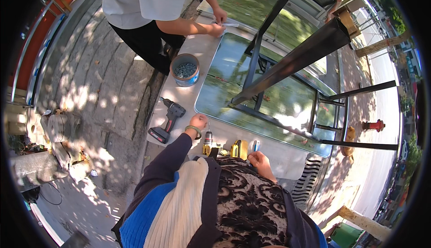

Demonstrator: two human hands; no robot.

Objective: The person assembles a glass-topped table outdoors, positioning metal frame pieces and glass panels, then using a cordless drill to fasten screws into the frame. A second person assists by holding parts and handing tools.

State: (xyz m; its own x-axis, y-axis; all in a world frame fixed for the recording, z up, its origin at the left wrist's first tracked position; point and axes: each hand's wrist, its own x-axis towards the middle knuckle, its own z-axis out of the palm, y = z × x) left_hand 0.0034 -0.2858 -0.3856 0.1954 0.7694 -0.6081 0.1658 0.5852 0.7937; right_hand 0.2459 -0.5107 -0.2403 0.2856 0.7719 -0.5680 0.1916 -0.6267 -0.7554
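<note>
My left hand (198,123) is closed at the near left corner of a glass panel (211,96), a beaded bracelet on its wrist. Its fingers are curled, and I cannot make out what they hold. Just right of it a yellow drill (208,145) points its bit away from me. A black cordless drill (169,119) lies to the left. My right hand (260,162) has its fingers pressed together beside a slim blue and white pen-like thing (256,145); whether it grips this is unclear. A yellow tool, perhaps a tape measure (239,150), sits between my hands.
A dark metal frame (287,68) rests on the glass, its legs sticking up. A bucket of screws (185,70) stands on the pale table (173,89). Far left, a co-worker in a white shirt (139,1) handles a white strip (230,24). A red hydrant (373,125) stands at right.
</note>
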